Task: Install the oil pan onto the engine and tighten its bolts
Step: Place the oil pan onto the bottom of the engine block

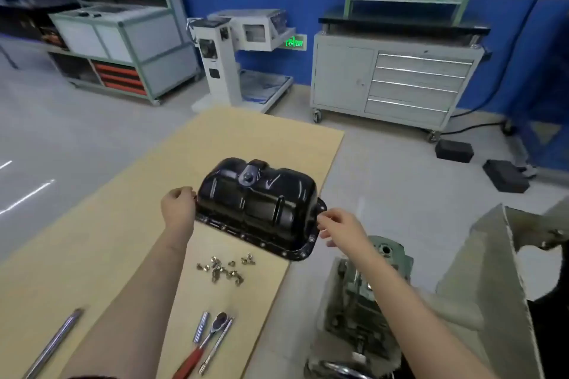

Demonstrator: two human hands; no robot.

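Pan (pixel 258 200) lies dome-up at board's (pixel 92 255) far right corner, flange overhanging edge. My left hand (pixel 178 209) grips left flange, right hand (pixel 338 226) pinches right flange: two-ended hold, I judge, for level lift. Engine (pixel 360 301) low right, off board. Bolts (pixel 223 268) and ratchet (pixel 201 344) lie nearer me; I'd swing right, clear of them.

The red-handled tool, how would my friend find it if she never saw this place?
Start at the tan board on the floor, where two hands hold a black oil pan. Come toward the near edge, past the little pile of bolts, to three long tools lying together. The ratchet is the middle one, the only one with a red handle; its neighbours are plain silver metal.
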